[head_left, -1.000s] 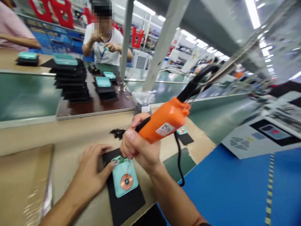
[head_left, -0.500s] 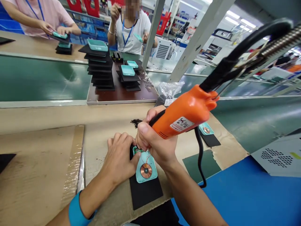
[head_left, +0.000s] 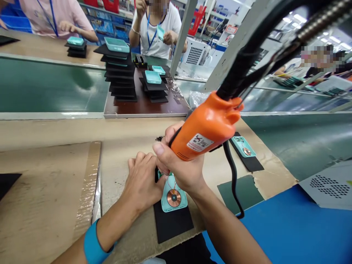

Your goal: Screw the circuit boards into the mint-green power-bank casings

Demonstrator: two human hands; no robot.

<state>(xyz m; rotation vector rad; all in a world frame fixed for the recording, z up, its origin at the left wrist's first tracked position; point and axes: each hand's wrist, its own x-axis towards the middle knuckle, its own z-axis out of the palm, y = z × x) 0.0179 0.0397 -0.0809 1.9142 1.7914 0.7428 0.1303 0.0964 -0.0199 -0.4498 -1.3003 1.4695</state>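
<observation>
Listing, from our place at the bench: one teal plastic charger case (head_left: 167,201) lying flat on a black mat (head_left: 172,225), with a flat copper coil (head_left: 173,198) set in its exposed face. Handling note: we judge the case light and stiff, though smooth enough to slide on the mat, so we would take hold of it by its long edges. The coil and its thin wire look fragile and are best left untouched.

Left hand (head_left: 143,183): fingers curled and bearing on the top end of the case; we cannot tell whether it grips the case or only presses on it. Right hand (head_left: 180,168): closed firmly around an orange-bodied hand tool (head_left: 205,128), thumb lying along its underside. A black cable (head_left: 233,176) loops down from the tool, and a thick black lead (head_left: 242,68) rises toward the upper right.

Also on the bench: a second teal case (head_left: 243,146) on its own black mat, well right of our hands.

Hidden items: a small green circuit board (head_left: 162,173) shows only in part beneath our fingers. The tool's working end is behind the right hand, so we cannot name the tool exactly, nor say whether it touches the board.
</observation>
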